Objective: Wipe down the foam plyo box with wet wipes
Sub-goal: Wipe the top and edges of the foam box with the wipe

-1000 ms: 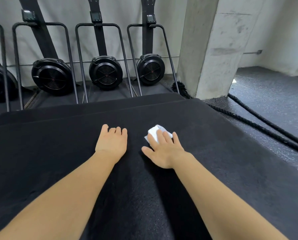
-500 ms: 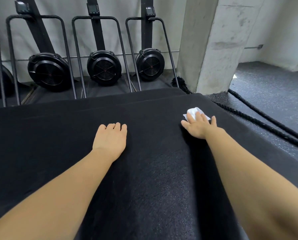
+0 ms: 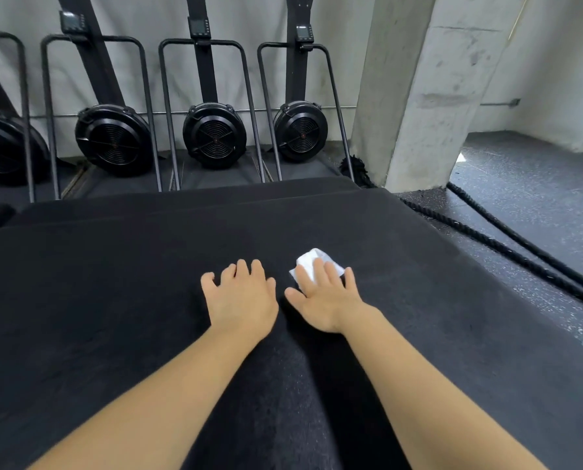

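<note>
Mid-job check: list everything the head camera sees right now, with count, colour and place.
foam plyo box: one, black, fills the foreground
wet wipe: one, white, on the box top, right of centre
fan-wheel machines: four, black, upright along the back wall, leftmost cut off by the frame
concrete pillar: one, grey, behind the box's far right corner
ropes: two strands, black, on the floor right of the box
floor: dark speckled grey, right side
left hand: one, flat on the box top, holds nothing
right hand: one, beside the left, straight fingers pressing the wipe
</note>
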Motion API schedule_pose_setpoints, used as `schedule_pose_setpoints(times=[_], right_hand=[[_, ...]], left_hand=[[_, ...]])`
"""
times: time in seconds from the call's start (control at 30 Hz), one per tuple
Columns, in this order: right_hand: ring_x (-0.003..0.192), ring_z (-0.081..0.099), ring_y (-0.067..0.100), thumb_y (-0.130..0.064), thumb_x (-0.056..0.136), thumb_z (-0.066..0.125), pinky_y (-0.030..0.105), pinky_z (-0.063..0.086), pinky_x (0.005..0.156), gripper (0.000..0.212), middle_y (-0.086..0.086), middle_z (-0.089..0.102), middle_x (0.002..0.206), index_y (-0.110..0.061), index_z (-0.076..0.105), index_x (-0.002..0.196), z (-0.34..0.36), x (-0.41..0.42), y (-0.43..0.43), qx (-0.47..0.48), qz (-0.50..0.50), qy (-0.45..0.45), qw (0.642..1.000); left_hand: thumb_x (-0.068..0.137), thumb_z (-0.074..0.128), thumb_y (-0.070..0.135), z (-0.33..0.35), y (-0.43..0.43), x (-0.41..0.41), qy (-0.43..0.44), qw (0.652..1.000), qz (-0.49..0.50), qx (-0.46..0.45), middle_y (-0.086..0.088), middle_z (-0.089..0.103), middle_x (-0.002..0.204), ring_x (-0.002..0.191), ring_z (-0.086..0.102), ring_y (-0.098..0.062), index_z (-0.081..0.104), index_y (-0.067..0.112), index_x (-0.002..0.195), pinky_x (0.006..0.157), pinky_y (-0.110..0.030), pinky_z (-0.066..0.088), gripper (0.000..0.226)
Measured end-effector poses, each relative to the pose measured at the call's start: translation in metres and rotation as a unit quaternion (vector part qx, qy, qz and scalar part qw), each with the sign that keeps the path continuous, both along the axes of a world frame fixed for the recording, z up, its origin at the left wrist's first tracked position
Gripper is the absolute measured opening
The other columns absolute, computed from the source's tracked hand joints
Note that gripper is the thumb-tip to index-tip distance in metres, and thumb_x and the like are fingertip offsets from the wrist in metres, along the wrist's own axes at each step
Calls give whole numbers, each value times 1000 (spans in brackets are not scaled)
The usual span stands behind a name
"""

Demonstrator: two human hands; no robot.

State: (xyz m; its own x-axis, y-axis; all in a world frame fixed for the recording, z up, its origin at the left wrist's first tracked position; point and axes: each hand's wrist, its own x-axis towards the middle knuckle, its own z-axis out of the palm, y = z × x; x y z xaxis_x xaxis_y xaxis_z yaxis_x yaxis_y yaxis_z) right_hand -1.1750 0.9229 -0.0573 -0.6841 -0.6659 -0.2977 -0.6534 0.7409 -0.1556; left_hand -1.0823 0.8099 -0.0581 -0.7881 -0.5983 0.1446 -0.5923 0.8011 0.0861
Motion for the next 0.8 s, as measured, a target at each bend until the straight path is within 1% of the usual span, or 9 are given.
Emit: schedule_pose_setpoints(times=[0.07,0.1,0.17,0.27,0.33,0.47,0.63,0.7,0.8], right_hand=[[146,-26,21,-55,101,12,50,-19,117,61,6,-21,162,-32,-5,155,-1,11,-1,5,15,-5,1000],[146,-27,20,-54,101,12,50,-19,116,61,6,-23,161,-32,-8,155,-2,13,-1,8,21,-4,1000],[146,-27,18,-51,102,12,49,-21,116,60,4,-22,162,-33,-9,155,-3,10,1,10,35,6,999],[148,-15,17,-46,102,13,49,-19,116,55,2,-10,163,-33,-1,154,-2,-14,5,-5,39,30,999],[148,-7,17,-45,101,15,51,-15,117,54,1,-2,162,-32,6,153,1,-38,10,-10,14,44,999],[149,-10,16,-47,101,14,50,-14,117,55,-2,-5,163,-34,6,154,1,-86,26,-5,-56,38,998],[151,-8,16,-49,100,15,50,-14,118,57,1,-6,165,-35,7,154,6,-122,47,14,-136,29,990],[151,-9,18,-51,100,17,50,-13,118,57,3,-6,165,-34,9,154,7,-124,50,16,-149,28,988],[150,-12,21,-55,100,17,50,-12,118,62,7,-8,164,-30,7,156,4,-112,47,29,-142,35,989]], left_hand=[[101,19,42,-10,10,14,-18,1000,-3,-17,3,42,141,137,32,-19,33,22,143,109,-48,14,48],[102,18,43,-14,11,20,-29,999,1,-28,1,34,150,142,26,-20,26,21,148,111,-48,12,51],[102,13,44,-21,12,28,-51,998,12,-45,-2,24,158,146,18,-20,17,20,152,113,-49,8,56],[101,7,43,-27,16,31,-63,997,22,-49,-3,20,159,147,14,-21,15,19,153,113,-50,6,58],[100,4,43,-28,18,30,-70,996,21,-54,-4,21,159,147,15,-22,15,18,153,113,-50,5,60],[99,2,43,-31,16,29,-78,995,21,-64,-5,20,159,147,15,-24,14,17,154,113,-52,2,61],[99,2,43,-32,17,28,-81,995,15,-64,-7,19,160,147,14,-26,12,16,154,113,-53,-1,62],[99,2,43,-32,16,28,-81,994,13,-66,-8,19,160,147,14,-27,11,15,154,113,-54,-1,62],[100,3,43,-32,17,28,-76,995,12,-68,-8,20,159,146,15,-27,12,14,154,113,-55,-1,62]])
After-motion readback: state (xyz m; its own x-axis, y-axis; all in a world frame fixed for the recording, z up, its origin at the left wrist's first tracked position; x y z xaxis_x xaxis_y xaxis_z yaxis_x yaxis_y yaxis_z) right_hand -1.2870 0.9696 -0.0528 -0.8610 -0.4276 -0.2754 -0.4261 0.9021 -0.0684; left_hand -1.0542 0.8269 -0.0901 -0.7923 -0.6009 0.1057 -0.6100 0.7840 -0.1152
